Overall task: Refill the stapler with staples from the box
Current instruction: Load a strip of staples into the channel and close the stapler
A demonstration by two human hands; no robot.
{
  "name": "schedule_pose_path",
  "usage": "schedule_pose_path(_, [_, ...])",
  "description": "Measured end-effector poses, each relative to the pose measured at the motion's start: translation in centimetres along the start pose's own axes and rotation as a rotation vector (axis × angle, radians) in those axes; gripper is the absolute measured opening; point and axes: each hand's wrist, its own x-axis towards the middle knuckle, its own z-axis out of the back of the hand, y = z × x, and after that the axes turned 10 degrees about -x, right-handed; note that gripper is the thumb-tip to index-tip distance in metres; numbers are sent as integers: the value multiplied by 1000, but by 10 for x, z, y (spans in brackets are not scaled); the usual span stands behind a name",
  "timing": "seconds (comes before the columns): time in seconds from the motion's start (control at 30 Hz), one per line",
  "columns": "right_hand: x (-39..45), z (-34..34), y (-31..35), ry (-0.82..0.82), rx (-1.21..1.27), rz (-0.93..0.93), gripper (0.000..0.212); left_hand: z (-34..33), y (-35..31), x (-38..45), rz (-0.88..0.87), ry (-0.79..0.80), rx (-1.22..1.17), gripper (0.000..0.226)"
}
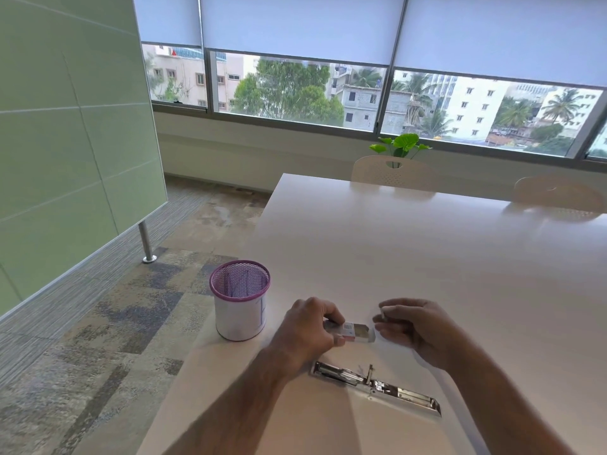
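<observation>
A metal stapler (377,385) lies folded fully open and flat on the white table (427,257), near its front edge. Just beyond it sits a small staple box (353,331) with its inner tray slid partly out to the right. My left hand (308,330) grips the box's left end between thumb and fingers. My right hand (414,323) hovers to the right of the tray, thumb and forefinger pinched together on something small and pale that I cannot make out.
A white pen cup with a purple mesh rim (239,300) stands at the table's left edge beside my left hand. Two pale chairs (392,174) and a green plant (402,144) are at the far side, below the windows. A green partition (65,142) stands to the left.
</observation>
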Motion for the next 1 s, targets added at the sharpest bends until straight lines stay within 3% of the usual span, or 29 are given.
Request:
schedule_pose_path(0.13, [0,2,2,79,294,-60,23,0,0,-1,-4,5,6,36])
schedule_pose_path(0.23, [1,-1,0,48,409,-114,29,0,0,-1,-1,4,5,35])
schedule_pose_path(0.43, [5,-6,-4,-65,282,-117,24,0,0,-1,17,-5,-11,33])
schedule_pose_path(0.63, [0,-15,-2,-108,8,-54,23,0,0,-1,12,-4,-10,34])
schedule_pose_path(0.8, [-5,-10,3,-154,-681,243,8,0,-1,-2,4,-9,-13,35])
schedule_pose_path(0.87, [-4,-9,4,-142,-932,347,19,0,0,-2,0,-5,-12,36])
schedule_pose_path(1.0, [0,-3,-2,-101,-1117,363,22,0,1,-2,-18,7,-3,37])
